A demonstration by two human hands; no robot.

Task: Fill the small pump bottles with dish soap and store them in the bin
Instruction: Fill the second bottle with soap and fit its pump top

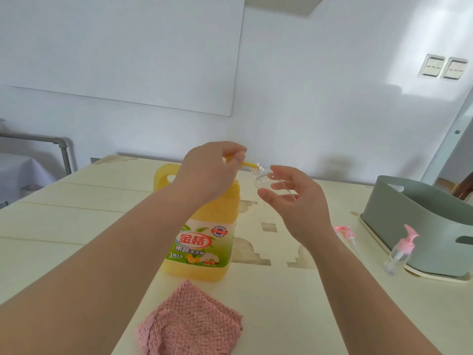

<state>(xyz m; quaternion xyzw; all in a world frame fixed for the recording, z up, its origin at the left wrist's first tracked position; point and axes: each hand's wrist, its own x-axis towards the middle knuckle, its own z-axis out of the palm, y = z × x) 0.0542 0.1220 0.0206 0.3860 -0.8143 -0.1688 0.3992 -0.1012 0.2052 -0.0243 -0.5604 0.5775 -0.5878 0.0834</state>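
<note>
A big yellow dish soap jug (204, 242) stands on the table in front of me. My left hand (207, 172) rests on top of the jug and grips its yellow pump head, whose spout (249, 164) points right. My right hand (294, 196) holds a small clear bottle (261, 178) without a cap, tilted with its mouth at the spout tip. A loose pink pump cap (344, 231) with its tube lies on the table to the right. Another small clear bottle with a pink pump (401, 249) stands beside the grey-green bin (419, 221).
A folded pink cloth (189, 324) lies near the table's front edge, just before the jug. The bin sits on a cream lid at the right edge of the cream table (76, 213). A white wall stands behind the table.
</note>
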